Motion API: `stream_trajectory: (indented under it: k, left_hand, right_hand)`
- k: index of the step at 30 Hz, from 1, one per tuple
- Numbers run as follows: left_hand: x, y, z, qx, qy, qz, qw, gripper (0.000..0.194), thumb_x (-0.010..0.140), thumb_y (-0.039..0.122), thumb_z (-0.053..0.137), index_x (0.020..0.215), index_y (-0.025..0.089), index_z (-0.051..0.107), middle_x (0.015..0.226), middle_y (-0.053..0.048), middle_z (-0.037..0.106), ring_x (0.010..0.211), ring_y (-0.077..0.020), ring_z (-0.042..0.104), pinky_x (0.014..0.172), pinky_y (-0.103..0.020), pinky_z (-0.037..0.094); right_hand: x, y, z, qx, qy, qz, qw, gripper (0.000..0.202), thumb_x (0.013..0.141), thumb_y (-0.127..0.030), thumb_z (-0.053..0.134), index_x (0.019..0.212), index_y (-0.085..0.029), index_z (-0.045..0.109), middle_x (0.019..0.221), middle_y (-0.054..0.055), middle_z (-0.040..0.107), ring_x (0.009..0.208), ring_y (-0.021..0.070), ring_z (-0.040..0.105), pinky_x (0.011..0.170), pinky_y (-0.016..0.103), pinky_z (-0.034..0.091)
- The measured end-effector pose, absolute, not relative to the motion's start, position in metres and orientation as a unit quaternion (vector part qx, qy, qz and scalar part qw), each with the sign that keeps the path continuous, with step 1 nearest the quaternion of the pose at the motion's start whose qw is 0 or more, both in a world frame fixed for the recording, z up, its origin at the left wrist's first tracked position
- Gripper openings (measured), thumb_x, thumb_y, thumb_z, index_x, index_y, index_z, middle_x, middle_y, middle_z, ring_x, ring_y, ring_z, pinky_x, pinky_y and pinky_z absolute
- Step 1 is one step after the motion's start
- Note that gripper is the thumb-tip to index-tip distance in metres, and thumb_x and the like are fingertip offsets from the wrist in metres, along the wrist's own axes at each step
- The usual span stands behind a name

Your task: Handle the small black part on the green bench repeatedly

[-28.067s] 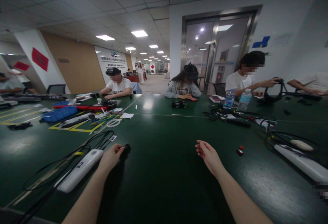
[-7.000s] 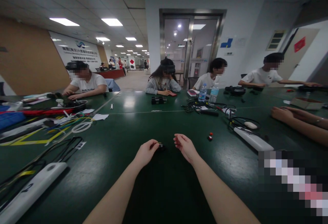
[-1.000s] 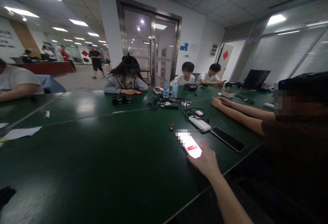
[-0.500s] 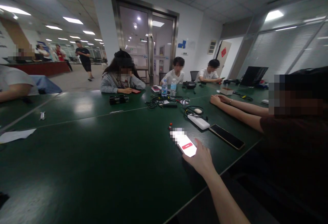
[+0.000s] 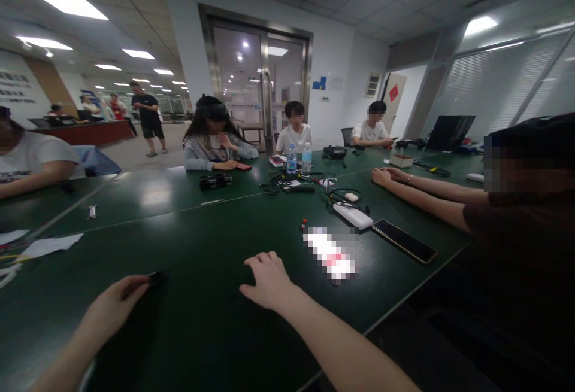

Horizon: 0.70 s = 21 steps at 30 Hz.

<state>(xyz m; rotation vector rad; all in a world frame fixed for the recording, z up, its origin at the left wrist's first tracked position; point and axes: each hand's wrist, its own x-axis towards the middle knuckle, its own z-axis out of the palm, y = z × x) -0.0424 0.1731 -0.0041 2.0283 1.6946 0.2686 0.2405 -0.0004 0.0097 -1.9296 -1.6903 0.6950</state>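
Observation:
My left hand point(image 5: 112, 305) is over the left part of the green table point(image 5: 197, 338), thumb and fingers pinched on a small black object point(image 5: 157, 277) whose kind I cannot make out. My right hand point(image 5: 268, 281) is low over the middle of the table, thumb and fingers apart, holding nothing. To its right lies a phone point(image 5: 330, 255) with a bright, partly blurred screen, apart from the hand. A small red-tipped thing point(image 5: 304, 222) sits by the phone's far end.
A white power bank point(image 5: 353, 216), a dark phone point(image 5: 404, 240) and tangled cables point(image 5: 287, 182) lie beyond. Two bottles point(image 5: 306, 158) stand farther back. A co-worker's forearms point(image 5: 422, 194) rest on the table at right. Paper point(image 5: 54, 245) lies at left.
My right hand has left the bright phone and moved left over the table. My left hand has come into view with the small black object. The view has shifted slightly left.

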Motion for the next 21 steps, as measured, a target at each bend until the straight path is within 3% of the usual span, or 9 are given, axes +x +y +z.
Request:
stream_trajectory:
  k: [2, 5, 11, 15, 21]
  left_hand:
    - [-0.011, 0.166, -0.007, 0.746, 0.591, 0.114, 0.285, 0.021, 0.074, 0.025, 0.048, 0.092, 0.019, 0.056, 0.087, 0.002, 0.064, 0.085, -0.0189, 0.059, 0.076, -0.029, 0.045]
    - [0.032, 0.151, -0.015, 0.774, 0.526, 0.145, 0.321, 0.023, 0.074, 0.027, 0.047, 0.092, 0.017, 0.057, 0.092, -0.002, 0.063, 0.09, -0.0194, 0.057, 0.083, -0.031, 0.043]
    - [0.084, 0.123, -0.026, 0.79, 0.458, 0.169, 0.371, 0.026, 0.075, 0.026, 0.043, 0.095, 0.016, 0.057, 0.101, -0.006, 0.057, 0.096, -0.0196, 0.054, 0.088, -0.033, 0.042]
    - [0.091, 0.116, -0.024, 0.8, 0.432, 0.175, 0.377, 0.024, 0.076, 0.025, 0.043, 0.094, 0.018, 0.058, 0.102, -0.005, 0.055, 0.096, -0.0199, 0.052, 0.088, -0.034, 0.042]
    - [0.081, 0.114, -0.021, 0.809, 0.407, 0.164, 0.392, 0.021, 0.075, 0.021, 0.045, 0.092, 0.02, 0.058, 0.096, -0.003, 0.055, 0.091, -0.0178, 0.053, 0.085, -0.03, 0.042]
  right_hand:
    - [0.234, 0.023, 0.007, -0.702, -0.609, 0.274, 0.25, 0.052, 0.07, -0.044, 0.056, 0.119, -0.027, 0.048, 0.119, 0.007, 0.05, 0.111, 0.03, 0.04, 0.088, 0.048, 0.035]
    - [0.233, 0.046, 0.0, -0.718, -0.573, 0.273, 0.284, 0.044, 0.073, -0.038, 0.054, 0.115, -0.024, 0.052, 0.117, 0.007, 0.052, 0.111, 0.0285, 0.042, 0.09, 0.046, 0.036]
    - [0.251, 0.056, -0.024, -0.74, -0.511, 0.271, 0.344, 0.035, 0.078, -0.011, 0.039, 0.109, -0.016, 0.053, 0.105, 0.007, 0.058, 0.101, 0.0191, 0.053, 0.085, 0.034, 0.042]
    - [0.263, 0.058, -0.035, -0.717, -0.501, 0.299, 0.382, 0.037, 0.077, -0.007, 0.034, 0.107, -0.018, 0.053, 0.101, 0.004, 0.059, 0.095, 0.0137, 0.056, 0.08, 0.028, 0.046]
    - [0.248, 0.058, -0.037, -0.658, -0.547, 0.322, 0.406, 0.037, 0.075, -0.006, 0.038, 0.105, -0.018, 0.057, 0.099, 0.003, 0.06, 0.093, 0.0135, 0.056, 0.082, 0.027, 0.044]
